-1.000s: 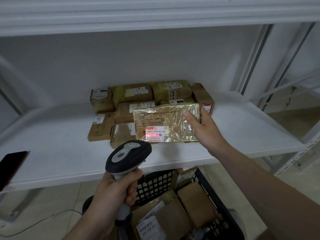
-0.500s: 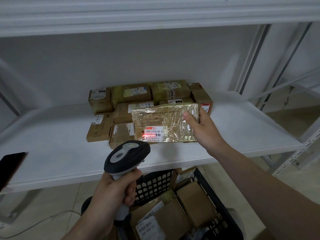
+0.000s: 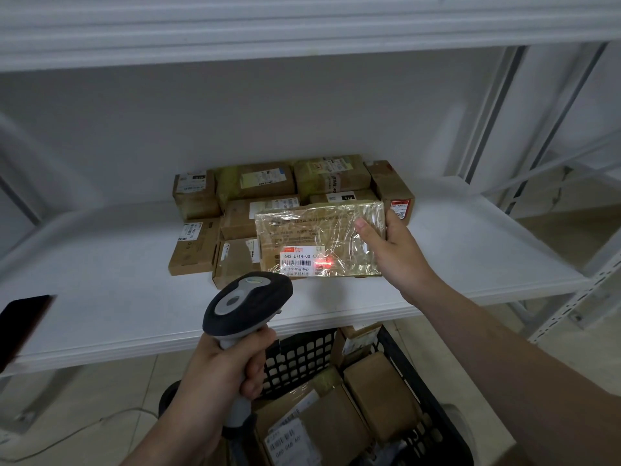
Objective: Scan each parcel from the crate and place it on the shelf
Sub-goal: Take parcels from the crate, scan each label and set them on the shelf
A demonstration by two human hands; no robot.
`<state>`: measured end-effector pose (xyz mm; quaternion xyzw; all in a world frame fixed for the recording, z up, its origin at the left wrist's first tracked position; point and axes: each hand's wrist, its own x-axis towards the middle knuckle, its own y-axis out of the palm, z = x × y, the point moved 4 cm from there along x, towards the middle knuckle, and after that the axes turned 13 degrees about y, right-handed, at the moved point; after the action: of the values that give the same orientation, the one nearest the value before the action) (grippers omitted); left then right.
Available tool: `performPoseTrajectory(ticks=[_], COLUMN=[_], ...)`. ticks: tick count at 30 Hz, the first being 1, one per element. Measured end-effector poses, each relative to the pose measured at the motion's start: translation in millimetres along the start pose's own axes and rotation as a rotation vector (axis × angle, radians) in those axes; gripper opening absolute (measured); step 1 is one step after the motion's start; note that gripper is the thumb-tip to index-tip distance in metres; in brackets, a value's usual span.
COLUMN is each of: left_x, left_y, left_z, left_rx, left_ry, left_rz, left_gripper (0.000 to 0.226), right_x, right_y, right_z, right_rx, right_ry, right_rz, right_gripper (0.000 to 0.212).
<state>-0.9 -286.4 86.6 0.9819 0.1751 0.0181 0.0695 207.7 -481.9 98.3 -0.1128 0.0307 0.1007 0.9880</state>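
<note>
Parcel (image 3: 316,240), wrapped in clear film, is held just above the middle of the shelf (image 3: 100,297), in front of the boxes (image 3: 255,183) stacked there. At the shelf's left edge lies a dark flat object (image 3: 23,324). In front of the shelf, the left hand (image 3: 221,375) wraps its fingers round the handle of the scanner (image 3: 247,304), whose red light (image 3: 327,263) falls on the parcel's label (image 3: 299,260). The right hand (image 3: 396,253) grips the parcel's right end, thumb on its face. Below the shelf's front edge, the black crate (image 3: 302,361) holds more boxes.
</note>
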Motion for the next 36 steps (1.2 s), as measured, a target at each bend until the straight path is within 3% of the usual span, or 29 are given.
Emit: performPoseTrajectory(ticks=[12, 17, 36], left_x=[0.9, 0.2, -0.4], left_y=[0.4, 2.1, 1.6], left_z=[1.6, -0.3, -0.2], left_rx=[-0.010, -0.016, 0.000], left_ry=[-0.007, -0.004, -0.011], left_rz=[0.009, -0.002, -0.002], left_gripper=[0.031, 0.021, 0.021], right_x=[1.3, 1.2, 0.1], right_y=[0.0, 0.0, 0.0], right_z=[-2.0, -1.0, -1.4], right_rx=[0.011, 0.000, 0.009], right_ry=[0.008, 0.003, 0.013], right_rz=[-0.004, -0.006, 0.003], right_gripper=[0.033, 0.034, 0.035])
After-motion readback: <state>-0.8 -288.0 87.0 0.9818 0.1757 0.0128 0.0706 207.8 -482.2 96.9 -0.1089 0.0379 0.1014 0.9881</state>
